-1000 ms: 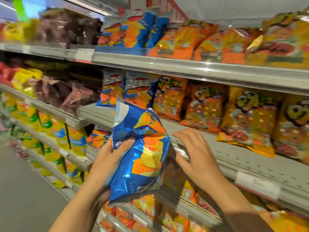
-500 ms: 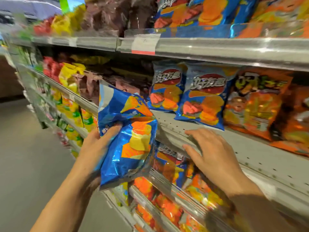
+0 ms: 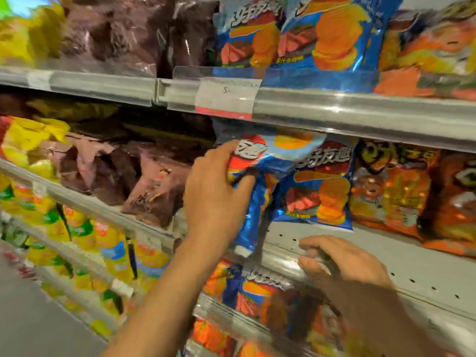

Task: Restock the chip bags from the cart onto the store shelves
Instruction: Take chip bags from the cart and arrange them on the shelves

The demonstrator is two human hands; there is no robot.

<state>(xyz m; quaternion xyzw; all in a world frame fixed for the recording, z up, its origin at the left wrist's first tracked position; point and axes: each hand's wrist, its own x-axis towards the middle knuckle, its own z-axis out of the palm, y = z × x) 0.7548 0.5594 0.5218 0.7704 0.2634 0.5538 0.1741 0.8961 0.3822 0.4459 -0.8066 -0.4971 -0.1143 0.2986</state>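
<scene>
My left hand [image 3: 216, 194] grips a blue chip bag [image 3: 260, 161] and holds it upright on the middle shelf [image 3: 386, 251], just left of a matching blue bag [image 3: 319, 191] standing there. The held bag's top reaches under the upper shelf rail [image 3: 360, 112]; its lower end hangs over the shelf's front edge. My right hand [image 3: 337, 261] rests on that front edge with its fingers curled over the rail. The cart is out of view.
Orange bags [image 3: 401, 191] fill the middle shelf to the right, brown bags [image 3: 144, 181] to the left. More blue bags [image 3: 309, 34] stand on the top shelf and below [image 3: 260, 289]. Yellow bags [image 3: 110, 240] line the lower left shelves. Grey aisle floor [image 3: 38, 318] lies at the left.
My left hand has lifted the blue bag up and to the right, from in front of the shelf edge onto the middle shelf. The right hand stays on the shelf edge.
</scene>
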